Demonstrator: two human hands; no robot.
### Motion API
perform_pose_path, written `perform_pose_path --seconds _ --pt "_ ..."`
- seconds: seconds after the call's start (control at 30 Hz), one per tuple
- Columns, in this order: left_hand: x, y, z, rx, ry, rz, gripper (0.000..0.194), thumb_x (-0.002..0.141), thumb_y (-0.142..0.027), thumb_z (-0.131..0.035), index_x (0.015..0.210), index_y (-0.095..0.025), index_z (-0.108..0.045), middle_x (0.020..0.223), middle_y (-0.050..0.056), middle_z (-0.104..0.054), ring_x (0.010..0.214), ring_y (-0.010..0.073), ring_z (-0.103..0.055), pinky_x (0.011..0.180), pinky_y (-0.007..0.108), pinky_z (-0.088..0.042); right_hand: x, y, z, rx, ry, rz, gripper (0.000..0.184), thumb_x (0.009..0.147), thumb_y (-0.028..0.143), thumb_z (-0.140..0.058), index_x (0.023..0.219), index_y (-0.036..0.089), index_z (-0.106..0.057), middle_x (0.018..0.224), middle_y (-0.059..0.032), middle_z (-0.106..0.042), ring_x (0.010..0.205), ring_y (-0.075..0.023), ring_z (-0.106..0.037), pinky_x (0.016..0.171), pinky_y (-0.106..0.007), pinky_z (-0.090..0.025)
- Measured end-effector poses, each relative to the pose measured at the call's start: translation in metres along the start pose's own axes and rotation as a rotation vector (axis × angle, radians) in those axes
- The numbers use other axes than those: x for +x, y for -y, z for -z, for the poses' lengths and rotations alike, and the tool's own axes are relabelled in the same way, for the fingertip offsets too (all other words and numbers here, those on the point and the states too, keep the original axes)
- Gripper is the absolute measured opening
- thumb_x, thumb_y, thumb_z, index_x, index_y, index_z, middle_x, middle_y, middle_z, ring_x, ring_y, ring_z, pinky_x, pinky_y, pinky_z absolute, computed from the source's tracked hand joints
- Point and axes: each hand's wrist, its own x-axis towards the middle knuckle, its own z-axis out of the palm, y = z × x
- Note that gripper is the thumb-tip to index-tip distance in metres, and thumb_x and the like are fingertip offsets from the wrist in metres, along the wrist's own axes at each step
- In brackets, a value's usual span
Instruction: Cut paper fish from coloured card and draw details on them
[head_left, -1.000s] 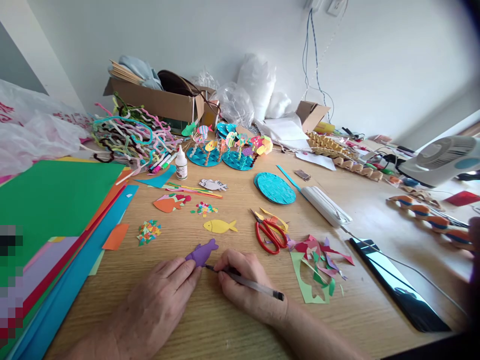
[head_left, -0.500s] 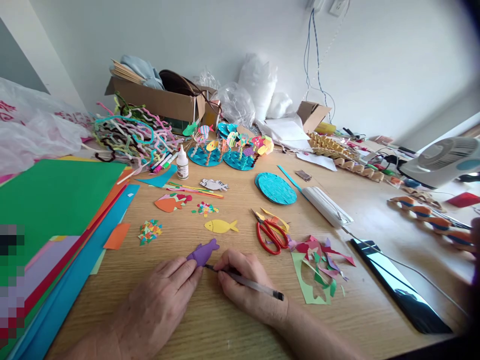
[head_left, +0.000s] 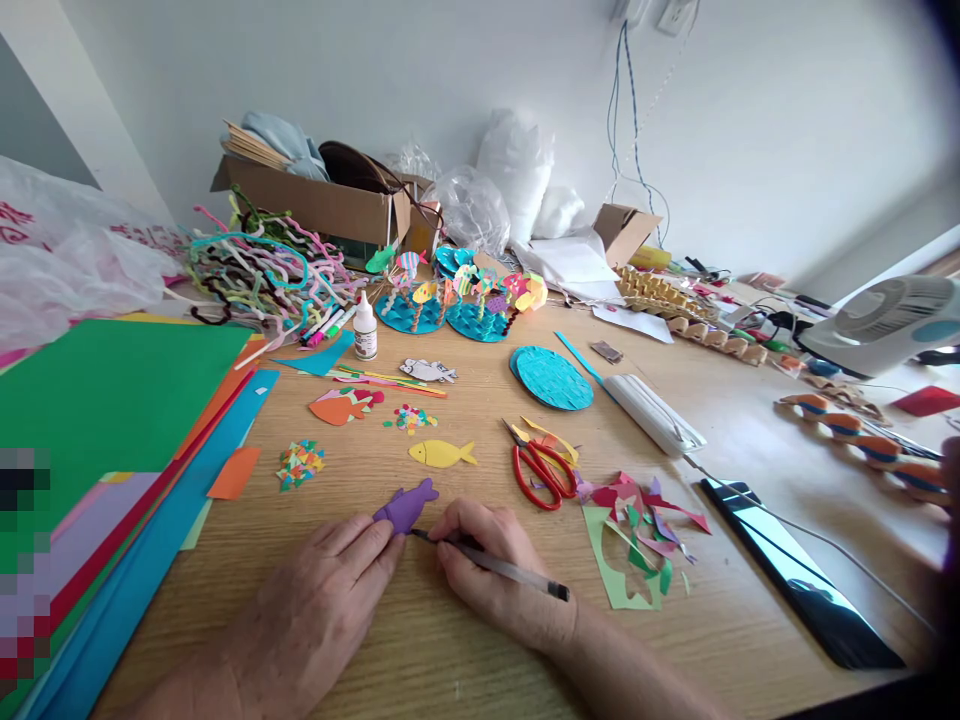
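Note:
A purple paper fish (head_left: 405, 508) lies on the table with its tail pointing up and right. The fingers of my left hand (head_left: 330, 590) press together on its lower left end, covering that part. My right hand (head_left: 495, 570) is closed around a pen (head_left: 510, 568), whose dark tip is at the lower right edge of the fish. Just beyond sits a yellow paper fish (head_left: 441, 453) with lines drawn at its head. Farther back are orange and red paper fish (head_left: 339, 406) and a grey-white patterned fish (head_left: 427, 370).
Red-handled scissors (head_left: 541, 468) and paper scraps (head_left: 637, 540) lie right of centre. Coloured sheets (head_left: 120, 390) stack at left. A glue bottle (head_left: 364, 328), paper bits (head_left: 300, 464), blue discs (head_left: 553, 378), a white case (head_left: 652, 412) and a phone (head_left: 799, 570) surround the workspace.

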Motion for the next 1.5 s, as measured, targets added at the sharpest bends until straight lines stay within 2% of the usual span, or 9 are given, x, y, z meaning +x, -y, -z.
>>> perform_pose_path --seconds 0.4,0.63,0.87,1.0,1.13,1.23,1.37,1.5 --pt "-0.002 0.000 -0.001 0.006 -0.004 0.004 0.037 0.087 -0.008 -0.035 0.104 -0.016 -0.067 0.095 0.005 -0.072 0.087 0.0210 -0.064 0.078 0.033 -0.052 -0.001 -0.001 -0.001 -0.035 0.000 -0.026 0.012 0.070 0.011 -0.048 0.073 0.019 -0.056 0.062 0.0021 -0.058 0.054 -0.0101 -0.050 0.054 -0.019 -0.040" --pt "-0.002 0.000 -0.001 -0.001 0.018 0.013 0.039 0.087 -0.007 -0.034 0.105 -0.017 -0.066 0.095 0.005 -0.071 0.087 0.0198 -0.063 0.077 0.032 -0.052 -0.002 -0.003 0.000 -0.005 -0.004 -0.046 0.012 0.070 0.012 -0.048 0.073 0.018 -0.057 0.059 0.0033 -0.055 0.050 -0.0094 -0.047 0.049 -0.018 -0.037" --pt "-0.001 0.001 0.000 -0.015 0.023 0.003 0.040 0.089 -0.009 -0.031 0.105 -0.014 -0.067 0.095 0.007 -0.071 0.085 0.0215 -0.063 0.077 0.034 -0.053 0.000 -0.003 -0.001 -0.007 -0.002 -0.017 0.012 0.070 0.010 -0.048 0.073 0.019 -0.056 0.058 0.0044 -0.053 0.049 -0.0090 -0.045 0.051 -0.018 -0.038" --pt "-0.001 0.001 -0.001 -0.003 0.042 0.015 0.040 0.087 -0.007 -0.032 0.106 -0.016 -0.066 0.097 0.006 -0.071 0.088 0.0207 -0.063 0.079 0.033 -0.053 0.000 -0.003 -0.001 -0.018 -0.004 -0.005 0.013 0.068 0.009 -0.047 0.071 0.019 -0.055 0.058 0.0042 -0.053 0.051 -0.0094 -0.046 0.053 -0.019 -0.038" --pt "-0.003 0.000 -0.002 0.007 0.020 0.008 0.039 0.086 -0.007 -0.034 0.105 -0.016 -0.067 0.096 0.005 -0.072 0.088 0.0205 -0.064 0.079 0.032 -0.053 -0.002 0.002 0.004 0.037 -0.021 -0.072 0.012 0.068 0.011 -0.047 0.071 0.019 -0.055 0.059 0.0033 -0.053 0.052 -0.0102 -0.048 0.052 -0.020 -0.038" --pt "-0.003 0.000 -0.002 0.005 0.008 0.002 0.040 0.085 -0.006 -0.033 0.104 -0.016 -0.067 0.094 0.004 -0.072 0.086 0.0203 -0.065 0.077 0.032 -0.054 -0.002 0.006 0.007 0.094 -0.057 -0.115 0.010 0.070 0.012 -0.047 0.071 0.019 -0.055 0.058 0.0031 -0.052 0.053 -0.0107 -0.047 0.052 -0.020 -0.037" --pt "-0.002 0.002 0.000 -0.006 -0.030 0.003 0.041 0.086 -0.005 -0.030 0.103 -0.015 -0.067 0.095 0.004 -0.072 0.085 0.0198 -0.065 0.076 0.032 -0.055 0.000 0.004 0.007 0.121 -0.146 -0.088 0.007 0.074 0.016 -0.048 0.074 0.018 -0.055 0.057 0.0032 -0.050 0.054 -0.0109 -0.046 0.053 -0.021 -0.037" --pt "-0.001 0.007 0.002 -0.084 -0.084 0.019 0.040 0.088 -0.006 -0.030 0.103 -0.019 -0.064 0.095 0.003 -0.070 0.088 0.0167 -0.063 0.079 0.026 -0.052 0.002 -0.004 0.008 0.156 -0.251 0.001 0.010 0.082 0.023 -0.051 0.085 0.018 -0.060 0.072 -0.0008 -0.061 0.064 -0.0122 -0.054 0.058 -0.021 -0.042"
